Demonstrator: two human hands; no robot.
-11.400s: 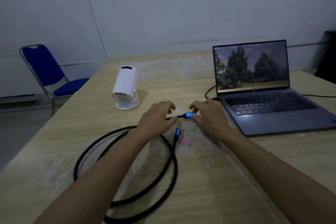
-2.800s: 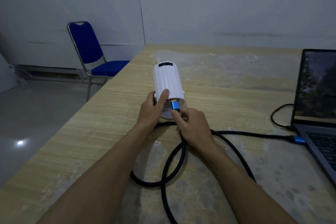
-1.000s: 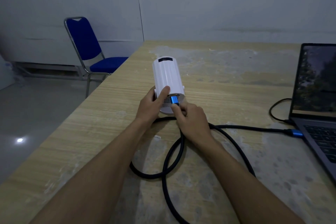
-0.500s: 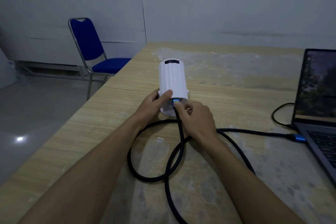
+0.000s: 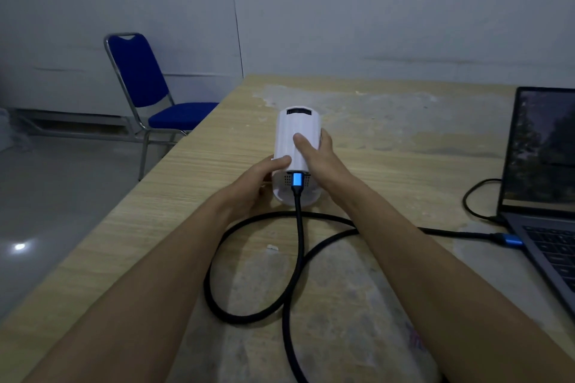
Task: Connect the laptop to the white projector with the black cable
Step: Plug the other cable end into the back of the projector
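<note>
The white projector (image 5: 295, 130) stands on the wooden table (image 5: 389, 146), rear face toward me. A black cable (image 5: 298, 246) with a blue plug (image 5: 297, 179) sits in the projector's rear port. The cable loops on the table and its other blue plug (image 5: 510, 240) meets the left side of the open laptop (image 5: 541, 196) at the right edge. My left hand (image 5: 258, 180) grips the projector's lower left side. My right hand (image 5: 317, 152) wraps its right side, thumb on top.
A blue chair (image 5: 146, 87) with a metal frame stands off the table's left edge, near the wall. A thinner black lead (image 5: 473, 199) curls behind the laptop's left side. The table's left edge runs diagonally beside my left arm.
My right hand has let go of the blue plug and moved up onto the projector's right side. The plug now stays in the rear port by itself.
</note>
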